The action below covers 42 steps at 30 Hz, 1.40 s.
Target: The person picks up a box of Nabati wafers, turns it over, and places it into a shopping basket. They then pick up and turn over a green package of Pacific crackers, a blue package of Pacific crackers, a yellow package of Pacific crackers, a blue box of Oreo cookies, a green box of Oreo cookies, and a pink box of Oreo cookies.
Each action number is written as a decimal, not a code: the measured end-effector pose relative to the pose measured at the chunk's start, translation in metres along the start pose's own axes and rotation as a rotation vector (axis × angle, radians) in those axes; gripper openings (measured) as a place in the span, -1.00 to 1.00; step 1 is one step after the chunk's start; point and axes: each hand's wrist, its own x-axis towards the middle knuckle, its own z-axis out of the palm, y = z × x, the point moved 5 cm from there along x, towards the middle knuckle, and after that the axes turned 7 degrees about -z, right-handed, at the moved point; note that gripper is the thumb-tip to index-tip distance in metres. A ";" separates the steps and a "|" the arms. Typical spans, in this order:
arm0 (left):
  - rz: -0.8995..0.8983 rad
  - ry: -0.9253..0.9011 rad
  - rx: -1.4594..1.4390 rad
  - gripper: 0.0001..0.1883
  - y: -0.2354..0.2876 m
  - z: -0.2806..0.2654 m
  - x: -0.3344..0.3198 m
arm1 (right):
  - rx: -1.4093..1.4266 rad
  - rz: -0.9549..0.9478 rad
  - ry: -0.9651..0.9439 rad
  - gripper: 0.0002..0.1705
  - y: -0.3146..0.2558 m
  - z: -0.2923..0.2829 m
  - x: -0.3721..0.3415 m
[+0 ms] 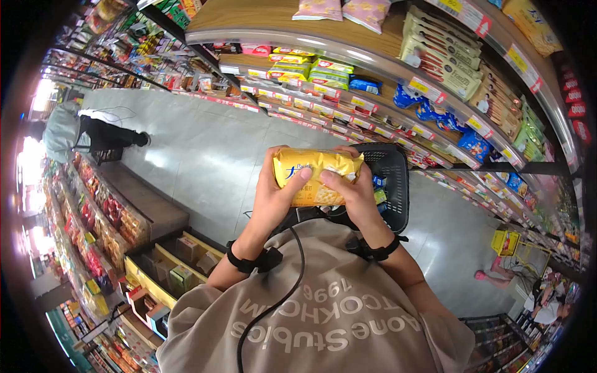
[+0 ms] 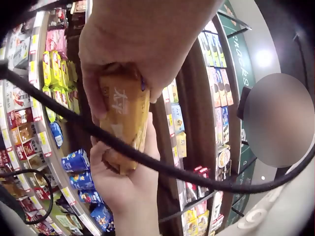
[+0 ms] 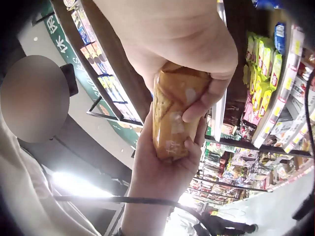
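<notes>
Both of my hands hold a yellow packet of crackers [image 1: 317,194] in front of my chest, with blue lettering and crackers pictured on its face. My left hand [image 1: 272,186] grips its left end and my right hand [image 1: 359,191] its right end, both thumbs lying across the front. In the left wrist view, the packet's narrow side [image 2: 123,110] shows between the two hands. The right wrist view shows fingers [image 3: 199,109] curled round the packet's back, where cracker pictures are printed. A black shopping basket [image 1: 403,186] is just beyond my right hand, with blue and green packages inside.
Snack shelves [image 1: 373,59] with price tags run along the far side, holding yellow-green packs [image 1: 329,73] and blue bags [image 1: 476,144]. Open display boxes [image 1: 180,261] stand at my left. Another person [image 1: 65,133] is in the aisle. A dark cable [image 1: 303,261] hangs over my shirt.
</notes>
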 end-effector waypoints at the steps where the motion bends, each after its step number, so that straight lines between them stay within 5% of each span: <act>1: 0.013 0.007 0.012 -0.48 -0.001 -0.003 0.000 | -0.012 -0.017 -0.032 -0.41 0.004 0.001 0.000; 9: 0.038 0.023 0.019 -0.50 0.015 -0.039 0.006 | -0.014 -0.109 -0.218 -0.33 0.000 0.013 0.003; 15: -0.042 0.101 -0.111 -0.52 0.007 -0.045 0.003 | -0.171 -0.016 -0.227 -0.80 0.003 -0.028 0.007; 42: -0.097 -0.018 -0.065 -0.57 0.005 -0.033 0.037 | -0.221 0.081 -0.310 -0.81 0.000 -0.035 0.027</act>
